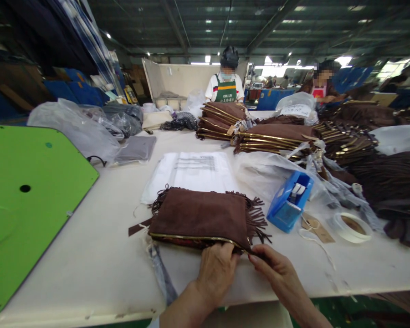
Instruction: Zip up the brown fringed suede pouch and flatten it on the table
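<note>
A brown suede fringed pouch (201, 216) with a gold zipper lies flat on the white table (99, 255) in front of me. My left hand (217, 269) presses down on the pouch's near edge by the zipper, fingers curled over it. My right hand (276, 269) pinches the zipper's end at the pouch's near right corner. A thin brown strap sticks out at the pouch's left.
A blue plastic box (289, 200), a paper tag (317, 228) and a tape roll (351, 226) lie to the right. Printed plastic bags (191, 175) sit behind the pouch. Stacks of brown pouches (276, 136) fill the far right. A green board (27, 200) is left. Two workers stand opposite.
</note>
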Motion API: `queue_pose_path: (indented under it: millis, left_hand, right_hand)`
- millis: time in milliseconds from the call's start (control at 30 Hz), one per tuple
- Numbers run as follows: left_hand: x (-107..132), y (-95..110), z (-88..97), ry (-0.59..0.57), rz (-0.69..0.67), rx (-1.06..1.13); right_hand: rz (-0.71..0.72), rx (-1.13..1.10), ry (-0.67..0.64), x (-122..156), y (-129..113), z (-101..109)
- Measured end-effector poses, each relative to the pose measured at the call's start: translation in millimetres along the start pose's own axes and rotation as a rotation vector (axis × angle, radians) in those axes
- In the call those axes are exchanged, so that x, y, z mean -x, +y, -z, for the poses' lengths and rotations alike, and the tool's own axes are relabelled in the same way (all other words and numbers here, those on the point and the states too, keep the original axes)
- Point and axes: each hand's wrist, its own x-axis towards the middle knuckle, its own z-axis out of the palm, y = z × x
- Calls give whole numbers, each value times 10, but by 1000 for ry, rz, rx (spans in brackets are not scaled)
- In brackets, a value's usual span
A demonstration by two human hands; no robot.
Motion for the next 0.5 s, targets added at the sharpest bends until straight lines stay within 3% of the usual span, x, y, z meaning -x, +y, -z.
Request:
queue_pose_path:
  millis: [233,500]
  left_hand:
    - [46,15,-3,35,-64,-324]
    - [87,112,-101,-118,89,-200]
  right_hand:
    - [49,169,3,19,-40,-26]
    - [96,246,-61,-16,231,37]
